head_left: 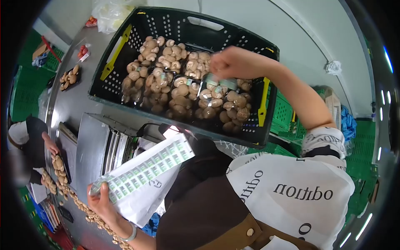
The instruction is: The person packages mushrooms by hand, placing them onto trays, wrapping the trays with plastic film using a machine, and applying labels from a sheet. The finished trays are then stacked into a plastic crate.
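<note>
The right hand (223, 64), its fingers curling inward in a blur, is hovering over mushroom packs (181, 100) in the crate (166, 20); whether it is pinching anything, I cannot tell. The left hand (102, 205) is pinching the near-left end of a label sheet (146, 171) that is carrying many labels. At least 3 packs are showing labels, others no clear label, while 1 pack (69, 78) is sitting on the counter (64, 104), left of the crate.
</note>
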`<state>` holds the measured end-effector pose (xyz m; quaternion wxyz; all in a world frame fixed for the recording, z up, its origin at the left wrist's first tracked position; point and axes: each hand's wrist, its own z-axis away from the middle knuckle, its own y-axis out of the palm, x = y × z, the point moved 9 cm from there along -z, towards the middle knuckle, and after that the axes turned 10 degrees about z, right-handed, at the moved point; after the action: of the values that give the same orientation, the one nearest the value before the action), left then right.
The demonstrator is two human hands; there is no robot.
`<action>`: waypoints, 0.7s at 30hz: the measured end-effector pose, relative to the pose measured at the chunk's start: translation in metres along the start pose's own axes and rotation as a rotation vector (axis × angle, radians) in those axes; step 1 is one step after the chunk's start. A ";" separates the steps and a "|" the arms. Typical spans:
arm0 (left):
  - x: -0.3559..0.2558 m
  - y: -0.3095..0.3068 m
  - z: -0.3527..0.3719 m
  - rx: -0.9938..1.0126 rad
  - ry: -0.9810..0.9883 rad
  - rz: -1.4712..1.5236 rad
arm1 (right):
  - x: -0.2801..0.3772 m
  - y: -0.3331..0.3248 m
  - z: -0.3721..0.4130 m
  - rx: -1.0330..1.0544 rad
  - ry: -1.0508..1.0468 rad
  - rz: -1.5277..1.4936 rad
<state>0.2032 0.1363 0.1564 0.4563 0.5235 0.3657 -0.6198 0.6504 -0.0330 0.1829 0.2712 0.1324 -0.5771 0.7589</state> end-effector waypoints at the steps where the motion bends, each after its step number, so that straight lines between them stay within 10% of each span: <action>1: 0.001 -0.006 -0.002 -0.010 0.018 -0.002 | -0.035 0.024 0.021 0.172 0.123 0.064; 3: 0.007 -0.012 -0.005 -0.006 -0.004 -0.022 | -0.081 0.059 0.064 0.498 0.441 0.101; 7: 0.011 0.001 -0.013 0.037 -0.031 0.015 | -0.125 0.099 0.086 0.516 0.523 -0.017; 8: 0.010 0.006 -0.016 0.054 -0.022 -0.010 | -0.144 0.104 0.077 0.355 0.303 0.214; 12: 0.007 0.015 -0.019 0.116 -0.012 -0.062 | -0.152 0.035 0.069 0.187 0.602 0.519; 21: 0.001 0.007 -0.014 0.013 -0.018 -0.180 | -0.266 0.064 0.016 0.402 0.404 0.417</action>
<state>0.2141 0.1474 0.1534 0.3988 0.4858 0.4028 -0.6653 0.8301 -0.1294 -0.0011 0.1877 -0.0901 -0.3657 0.9072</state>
